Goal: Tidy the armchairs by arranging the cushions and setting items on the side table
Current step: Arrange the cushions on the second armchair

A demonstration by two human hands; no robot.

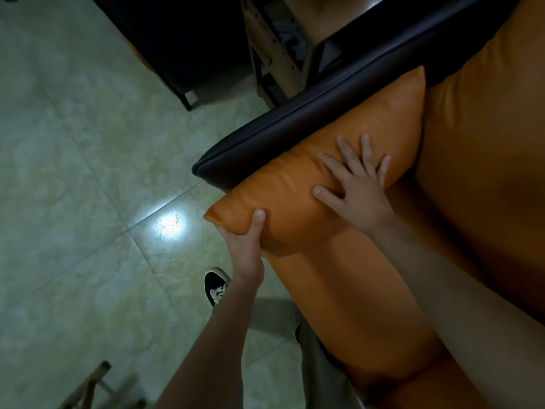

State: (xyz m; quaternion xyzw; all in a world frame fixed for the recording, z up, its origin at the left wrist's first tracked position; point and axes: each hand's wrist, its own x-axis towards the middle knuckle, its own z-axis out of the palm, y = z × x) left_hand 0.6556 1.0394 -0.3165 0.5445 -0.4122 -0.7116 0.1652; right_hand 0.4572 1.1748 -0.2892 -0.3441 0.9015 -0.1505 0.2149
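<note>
We are handling the small orange cushion [324, 178], which is leaning on its long edge against the inner side of the dark armrest [295, 128], stretching from about 8 o'clock up toward 1 o'clock across the middle of our view. Our left hand [244, 240] is gripping the cushion's near corner, at its 7 o'clock end: the thumb [259, 219] is lying on the upper face while the other fingers are curling underneath, out of sight. Our right hand [356, 193] is resting flat on the cushion's broad face, toward its 4 o'clock side, with the fingers spreading wide and straight and pointing to 11 and 12 o'clock. The two hands are sitting near each other, the left at 8 o'clock from the right, with a stretch of orange leather showing between them.

The cushion's lower edge is touching the orange seat [339, 290], which is running down toward 5 o'clock beneath our right forearm. At 2 o'clock from the right hand, the large back cushion [486, 113] is filling the upper right corner. Beyond the armrest, at 12 o'clock, a wooden frame [274, 54] is standing beside a dark piece of furniture [177, 39] at 11 o'clock; we cannot tell what the frame is carrying. The pale tiled floor [73, 172] is taking up the left half, with a bright spot of light [169, 225] glaring at 9 o'clock from the left hand. A black shoe [216, 286] with white laces is showing at 7 o'clock, just beside the left wrist
</note>
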